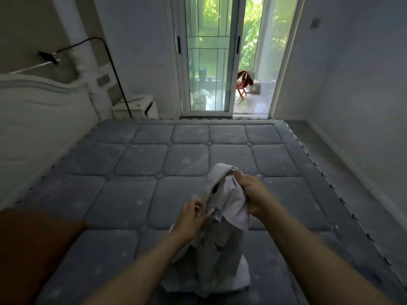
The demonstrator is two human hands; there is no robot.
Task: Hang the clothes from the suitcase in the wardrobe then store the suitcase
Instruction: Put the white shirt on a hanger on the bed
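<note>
the white garment [222,230] hangs between our two hands over the bare mattress [132,164], its top bunched up away from us and its lower hem resting in a heap on the bed near the close edge. its long axis runs roughly upright, leaning a little away from us, from the hem by our forearms up to the collar end, which points toward the glass door [209,62]. our right hand [253,192] is at the upper end, fingers closed around the bunched fabric just below the top fold, carrying the weight. our left hand [191,216] is lower and on the garment's left edge, fingers pinched shut on a seam or opening there; a dark shape shows inside the fold, possibly a hanger, though we cannot tell. we judge the next move turns on the opening lying between the two hands, nearer the left. an orange-brown shape [33,249] sits at the bed's near left corner; we cannot tell whether it is the suitcase.
</note>
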